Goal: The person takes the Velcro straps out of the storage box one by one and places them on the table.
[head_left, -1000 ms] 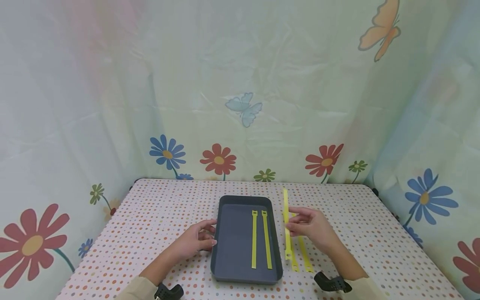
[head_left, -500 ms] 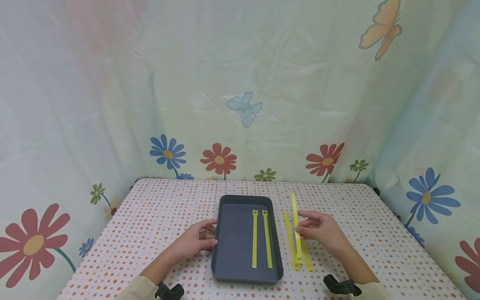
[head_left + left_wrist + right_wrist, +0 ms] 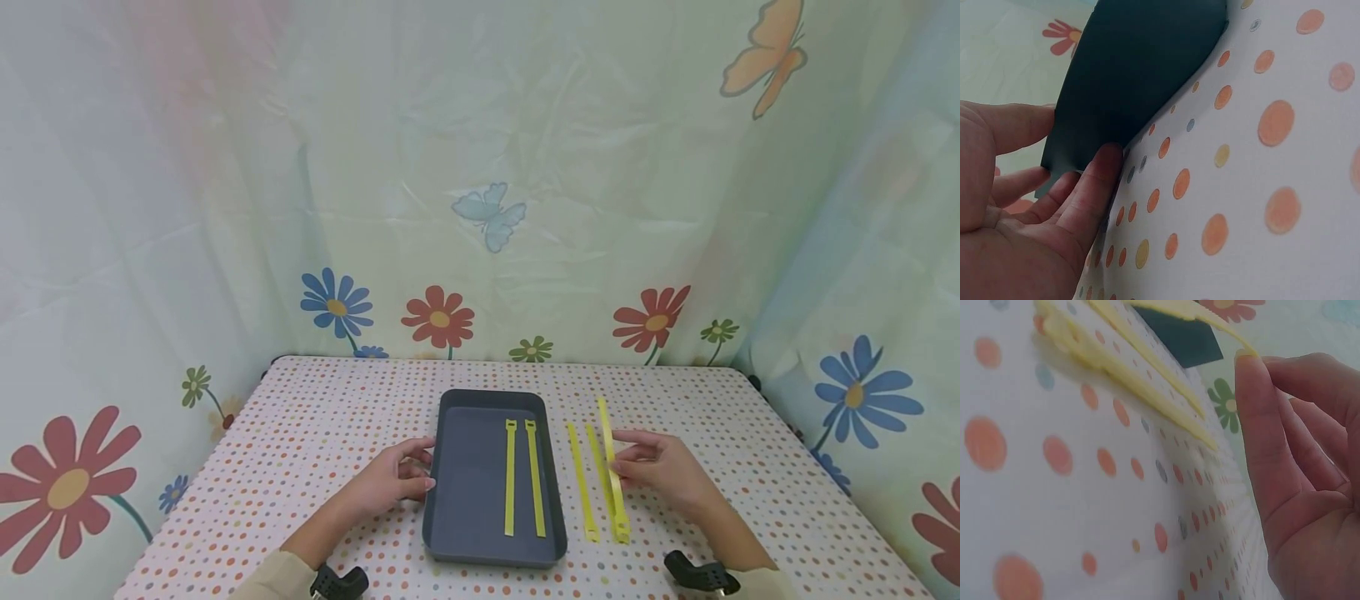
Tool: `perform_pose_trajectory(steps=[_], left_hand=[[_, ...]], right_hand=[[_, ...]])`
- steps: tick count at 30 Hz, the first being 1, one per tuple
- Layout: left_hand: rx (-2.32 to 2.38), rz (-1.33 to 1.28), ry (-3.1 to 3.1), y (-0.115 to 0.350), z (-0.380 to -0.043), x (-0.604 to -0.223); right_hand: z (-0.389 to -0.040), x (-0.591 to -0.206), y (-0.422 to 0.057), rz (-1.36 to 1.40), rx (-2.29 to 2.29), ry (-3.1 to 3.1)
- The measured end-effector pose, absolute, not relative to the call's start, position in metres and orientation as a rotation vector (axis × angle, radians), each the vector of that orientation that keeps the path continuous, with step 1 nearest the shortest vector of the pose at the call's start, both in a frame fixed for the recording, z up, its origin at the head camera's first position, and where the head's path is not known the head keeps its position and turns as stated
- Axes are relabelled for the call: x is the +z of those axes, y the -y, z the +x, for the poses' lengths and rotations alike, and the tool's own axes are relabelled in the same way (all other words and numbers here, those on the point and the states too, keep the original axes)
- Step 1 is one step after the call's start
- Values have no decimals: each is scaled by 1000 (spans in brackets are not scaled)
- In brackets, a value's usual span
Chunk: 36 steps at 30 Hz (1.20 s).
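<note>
My right hand pinches a flat yellow cable tie between thumb and fingertips, raised just off the table with its slotted head toward me. In the right wrist view, the cable tie bends away from the fingertips. To its left a second yellow tie lies on the table; another yellow tie is partly covered by the held one. Two more yellow ties lie side by side in the dark grey tray. The fingers of my left hand touch the tray's left wall.
A dotted cloth covers the table. Behind it and at both sides hangs a curtain printed with flowers and butterflies. A black wrist strap sits on the left wrist and another black strap on the right.
My right hand has moved rightward with the held cable tie, from beside the tray to over the rightmost tie on the table. The left hand and tray have stayed put.
</note>
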<state>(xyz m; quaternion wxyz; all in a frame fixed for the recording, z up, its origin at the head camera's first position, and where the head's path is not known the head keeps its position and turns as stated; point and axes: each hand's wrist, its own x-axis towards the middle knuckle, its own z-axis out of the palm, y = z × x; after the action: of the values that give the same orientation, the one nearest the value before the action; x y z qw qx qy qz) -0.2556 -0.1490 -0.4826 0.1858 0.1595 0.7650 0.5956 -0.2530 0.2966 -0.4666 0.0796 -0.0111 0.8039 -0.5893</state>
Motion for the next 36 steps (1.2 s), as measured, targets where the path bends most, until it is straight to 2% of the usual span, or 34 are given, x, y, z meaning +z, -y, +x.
perform_pose_trajectory(steps=[18,36], left_hand=[[1678,447,-2151,149,-255,-482],[1665,455,-2172,149,-256,-483]], right_hand=[[-265,-482,-321,108,-1650,-2398],[-269,-478,-316,258,-1467,-2506]])
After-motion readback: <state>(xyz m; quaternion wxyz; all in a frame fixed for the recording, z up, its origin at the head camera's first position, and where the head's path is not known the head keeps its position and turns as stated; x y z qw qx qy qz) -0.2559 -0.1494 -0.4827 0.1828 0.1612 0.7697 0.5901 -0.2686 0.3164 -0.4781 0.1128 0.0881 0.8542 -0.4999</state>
